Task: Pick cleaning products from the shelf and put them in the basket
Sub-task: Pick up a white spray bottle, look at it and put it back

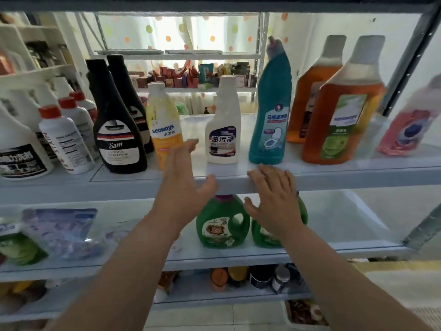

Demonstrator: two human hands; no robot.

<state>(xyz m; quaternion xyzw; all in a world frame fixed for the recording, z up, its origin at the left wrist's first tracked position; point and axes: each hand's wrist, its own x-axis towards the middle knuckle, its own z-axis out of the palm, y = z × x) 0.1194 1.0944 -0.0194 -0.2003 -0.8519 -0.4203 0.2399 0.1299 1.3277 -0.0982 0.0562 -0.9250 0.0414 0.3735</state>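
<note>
Cleaning bottles line the upper shelf (334,177). A white bottle with a dark label (223,125) stands in the middle, a yellow Seaways bottle (164,120) to its left, a teal toilet cleaner (270,108) to its right. My left hand (183,180) is raised with fingers spread, its fingertips just in front of the yellow bottle and holding nothing. My right hand (274,199) is held flat and open in front of the shelf edge, below the teal bottle. No basket is in view.
Black Sam bottles (119,130) and white red-capped bottles (64,139) stand at the left, orange bottles (341,115) at the right. Green detergent jugs (222,223) and pouches (62,232) fill the lower shelf. A grey upright post (410,63) frames the right side.
</note>
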